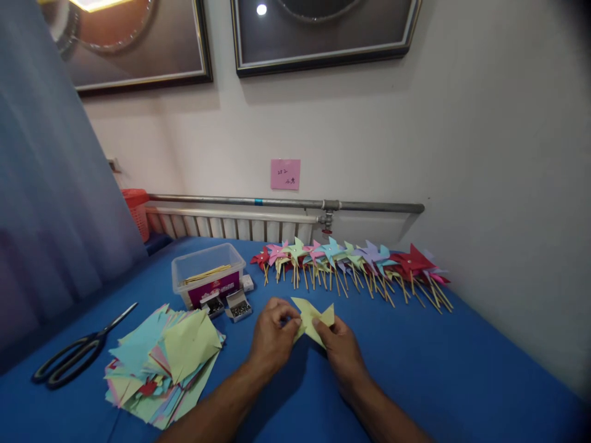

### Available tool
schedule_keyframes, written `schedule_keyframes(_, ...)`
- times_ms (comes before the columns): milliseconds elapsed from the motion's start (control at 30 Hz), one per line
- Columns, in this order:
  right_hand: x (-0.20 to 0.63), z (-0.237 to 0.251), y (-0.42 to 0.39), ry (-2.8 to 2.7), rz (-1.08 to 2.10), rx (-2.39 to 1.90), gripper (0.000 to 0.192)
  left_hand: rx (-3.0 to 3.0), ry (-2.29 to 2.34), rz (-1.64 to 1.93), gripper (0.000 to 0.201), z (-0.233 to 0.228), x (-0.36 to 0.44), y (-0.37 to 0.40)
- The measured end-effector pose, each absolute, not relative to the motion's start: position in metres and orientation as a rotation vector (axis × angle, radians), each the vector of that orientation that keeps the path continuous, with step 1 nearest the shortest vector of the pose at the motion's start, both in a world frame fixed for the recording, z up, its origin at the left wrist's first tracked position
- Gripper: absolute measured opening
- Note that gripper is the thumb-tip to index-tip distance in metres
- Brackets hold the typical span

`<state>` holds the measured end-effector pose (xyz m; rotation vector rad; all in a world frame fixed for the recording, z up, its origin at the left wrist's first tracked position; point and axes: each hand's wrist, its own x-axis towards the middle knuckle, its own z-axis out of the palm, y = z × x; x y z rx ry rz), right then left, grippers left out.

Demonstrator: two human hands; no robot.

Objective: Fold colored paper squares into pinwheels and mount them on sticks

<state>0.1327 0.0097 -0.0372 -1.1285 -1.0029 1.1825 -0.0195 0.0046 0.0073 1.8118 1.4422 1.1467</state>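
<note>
Between my hands is a yellow paper pinwheel (310, 317), its blades folded in toward the middle, held above the blue cloth. My left hand (276, 329) pinches its left side with thumb and forefinger. On the right, my right hand (339, 346) grips the paper, the thumb pressed flat near the centre. Whether a pin sits in the middle is hidden by my fingers. Left of my left hand stand two small open boxes of metal pins (239, 306). Beyond them is a clear plastic tub (207, 255) with thin wooden sticks (205, 275) lying in it.
A loose pile of coloured paper squares (170, 360) lies at the left, with black-handled scissors (83, 352) beside it. Several finished pinwheels on sticks (332, 251) line the table's back edge. Behind are a radiator pipe (221, 200) and the wall; a curtain (55, 184) hangs left.
</note>
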Motion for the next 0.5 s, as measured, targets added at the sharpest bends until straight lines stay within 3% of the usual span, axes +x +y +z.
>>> schedule_keyframes(200,0.129,-0.032,0.005,-0.970,1.251,-1.081,0.047,1.337,1.223,1.182,0.003,-0.002,-0.011,0.009)
schedule_keyframes(500,0.126,-0.034,0.003,-1.024,1.279,-1.049,0.049,1.635,1.269,1.103,0.010,0.000,-0.014,0.010)
